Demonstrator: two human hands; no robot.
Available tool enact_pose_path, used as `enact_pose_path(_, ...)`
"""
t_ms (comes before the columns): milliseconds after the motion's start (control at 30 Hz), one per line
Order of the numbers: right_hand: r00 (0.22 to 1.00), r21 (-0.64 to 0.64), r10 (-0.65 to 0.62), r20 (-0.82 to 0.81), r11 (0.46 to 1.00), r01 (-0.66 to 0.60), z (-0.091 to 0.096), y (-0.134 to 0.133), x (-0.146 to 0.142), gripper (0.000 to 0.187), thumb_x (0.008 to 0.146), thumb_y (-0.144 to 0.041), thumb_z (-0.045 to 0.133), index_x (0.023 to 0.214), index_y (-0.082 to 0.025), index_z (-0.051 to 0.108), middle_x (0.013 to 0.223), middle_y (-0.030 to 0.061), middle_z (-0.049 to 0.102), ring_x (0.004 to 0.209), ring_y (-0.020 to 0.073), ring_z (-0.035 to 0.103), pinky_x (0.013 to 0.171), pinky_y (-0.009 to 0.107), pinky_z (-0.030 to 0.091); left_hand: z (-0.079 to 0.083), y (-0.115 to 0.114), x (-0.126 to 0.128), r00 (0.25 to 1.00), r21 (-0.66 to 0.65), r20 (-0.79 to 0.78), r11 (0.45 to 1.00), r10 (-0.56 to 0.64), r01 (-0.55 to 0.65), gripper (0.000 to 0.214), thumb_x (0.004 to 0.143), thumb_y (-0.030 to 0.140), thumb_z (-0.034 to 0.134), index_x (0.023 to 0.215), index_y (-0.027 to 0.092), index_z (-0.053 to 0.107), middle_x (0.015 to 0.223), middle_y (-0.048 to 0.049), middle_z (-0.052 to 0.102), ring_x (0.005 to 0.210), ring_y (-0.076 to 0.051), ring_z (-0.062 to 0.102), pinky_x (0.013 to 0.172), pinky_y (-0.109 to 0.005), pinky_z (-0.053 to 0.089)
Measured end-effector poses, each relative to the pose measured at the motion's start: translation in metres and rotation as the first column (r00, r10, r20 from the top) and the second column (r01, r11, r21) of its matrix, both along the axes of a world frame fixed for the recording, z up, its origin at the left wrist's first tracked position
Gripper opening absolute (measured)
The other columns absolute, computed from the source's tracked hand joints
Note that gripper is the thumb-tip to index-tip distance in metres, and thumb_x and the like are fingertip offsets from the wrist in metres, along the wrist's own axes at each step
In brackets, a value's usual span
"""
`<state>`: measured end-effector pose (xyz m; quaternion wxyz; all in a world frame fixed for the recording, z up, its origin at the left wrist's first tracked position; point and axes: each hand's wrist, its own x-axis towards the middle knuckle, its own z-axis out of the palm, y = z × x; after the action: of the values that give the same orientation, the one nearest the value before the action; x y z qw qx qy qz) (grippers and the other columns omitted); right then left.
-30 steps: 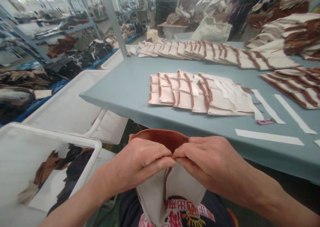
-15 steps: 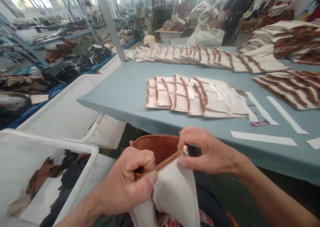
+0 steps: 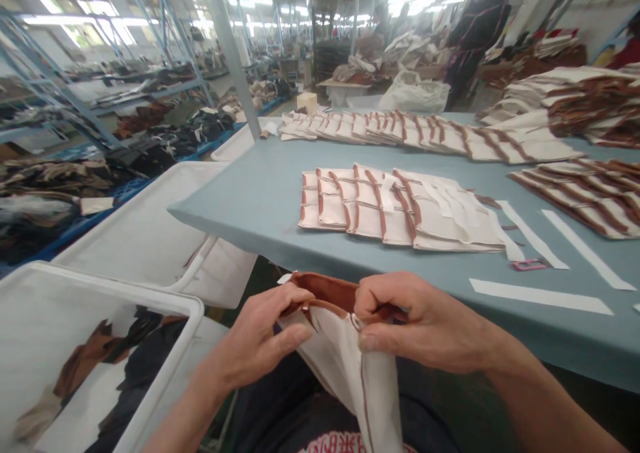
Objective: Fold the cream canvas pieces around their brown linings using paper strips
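A cream sewn leather pouch piece (image 3: 345,353) with a brown inner side hangs over my lap, its top edge folded open. My right hand (image 3: 405,316) is closed on its upper edge at a seam, thumb on the cream face and fingers curled at the brown side. My left hand (image 3: 270,333) holds the rim farther left, fingers over the top edge and thumb lying along the cream outside. A small white tab (image 3: 284,279) sticks up at the far left corner of the piece. The fingertips of my right hand are partly hidden.
Before me stands a blue-green table (image 3: 240,193) with overlapping stacks of cream-and-brown pieces (image 3: 370,206), white strips (image 3: 540,296) and a small pink-rimmed tool (image 3: 529,264). White bins (image 3: 195,306) with dark and brown scraps stand at left. Farther back is a person in dark clothes (image 3: 470,40).
My left hand has loosened from a fist-like grip and sits higher on the rim. The piece has turned, with more of its side seam facing me. The view has tilted up slightly.
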<state>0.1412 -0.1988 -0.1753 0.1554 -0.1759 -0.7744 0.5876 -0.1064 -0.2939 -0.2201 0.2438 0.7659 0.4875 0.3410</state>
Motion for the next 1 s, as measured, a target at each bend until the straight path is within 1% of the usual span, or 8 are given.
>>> enact_pose_path(100,0.999,0.027,0.041,0.029,0.999,-0.042,0.002,0.001,-0.003,0.026,0.091,-0.032,0.070,0.074,-0.018,0.055,0.068,-0.0058,0.048,0.059,0.0083,0.037,0.052,0.021,0.028,0.005,0.005,0.013,0.980,-0.008,0.167,0.994,-0.110,0.112,0.058,0.106,0.062,0.031,0.101,0.017,0.068,0.102,-0.0087,0.070,0.096,-0.022,0.066,0.089,-0.033,0.051)
enact_pose_path(233,0.998,0.110,0.050,0.032,0.993,-0.053,0.002,0.001,-0.002,0.029,0.091,-0.030,0.069,0.070,-0.019,0.051,0.068,-0.0052,0.046,0.062,0.0091,0.038,0.052,0.021,0.027,0.015,0.012,0.033,0.950,-0.014,0.271,0.986,-0.154,0.164,0.058,0.107,0.058,0.029,0.088,0.016,0.064,0.085,-0.0057,0.067,0.081,-0.018,0.061,0.080,-0.031,0.049)
enact_pose_path(433,0.996,0.119,-0.002,0.093,0.993,-0.009,-0.001,0.003,0.005,0.032,0.092,-0.031,0.067,0.069,-0.019,0.049,0.066,-0.0064,0.042,0.060,0.0089,0.035,0.051,0.022,0.025,0.016,0.018,0.050,0.932,-0.117,0.350,0.982,-0.098,0.147,0.049,0.097,0.061,0.058,0.075,0.017,0.062,0.070,0.0003,0.061,0.066,-0.013,0.053,0.065,-0.024,0.042)
enact_pose_path(500,0.995,0.072,-0.004,0.103,0.997,-0.004,-0.006,0.005,0.007,0.035,0.092,-0.034,0.069,0.069,-0.019,0.048,0.065,-0.0070,0.040,0.059,0.0085,0.033,0.051,0.022,0.024,0.014,0.018,0.052,0.923,-0.154,0.379,0.978,-0.071,0.138,0.045,0.095,0.055,0.063,0.074,0.016,0.062,0.067,0.0011,0.060,0.063,-0.012,0.051,0.063,-0.023,0.041)
enact_pose_path(600,0.999,-0.106,0.028,0.036,0.994,-0.024,-0.019,0.009,0.006,0.040,0.088,-0.047,0.075,0.073,-0.018,0.053,0.065,-0.0073,0.042,0.058,0.0084,0.032,0.051,0.022,0.024,0.013,0.018,0.051,0.917,-0.188,0.395,0.971,-0.060,0.145,0.039,0.098,0.048,0.062,0.076,0.015,0.064,0.068,0.0006,0.061,0.063,-0.012,0.051,0.063,-0.023,0.042)
enact_pose_path(767,0.994,-0.362,0.051,-0.098,0.928,-0.083,-0.043,0.013,0.001,0.049,0.081,-0.057,0.081,0.075,-0.017,0.054,0.067,-0.0075,0.044,0.060,0.0079,0.034,0.054,0.022,0.027,0.014,0.017,0.048,0.900,-0.269,0.431,0.942,-0.067,0.199,0.032,0.100,0.039,0.059,0.079,0.016,0.065,0.072,0.0005,0.061,0.067,-0.012,0.052,0.065,-0.023,0.042)
enact_pose_path(867,0.988,-0.390,0.055,-0.144,0.914,-0.107,-0.048,0.013,-0.001,0.046,0.085,-0.054,0.079,0.076,-0.017,0.054,0.069,-0.0070,0.045,0.061,0.0078,0.035,0.055,0.021,0.028,0.015,0.017,0.047,0.909,-0.267,0.411,0.943,-0.074,0.197,0.031,0.102,0.036,0.054,0.081,0.016,0.064,0.075,0.0002,0.059,0.069,-0.013,0.051,0.066,-0.024,0.041)
enact_pose_path(1000,0.993,-0.287,0.039,-0.108,0.955,-0.069,-0.045,0.013,0.001,0.042,0.092,-0.051,0.072,0.076,-0.017,0.054,0.068,-0.0067,0.043,0.061,0.0083,0.034,0.053,0.021,0.027,0.017,0.017,0.049,0.930,-0.274,0.363,0.946,-0.062,0.170,0.031,0.103,0.032,0.047,0.080,0.017,0.060,0.075,0.0006,0.056,0.069,-0.013,0.050,0.066,-0.025,0.040)
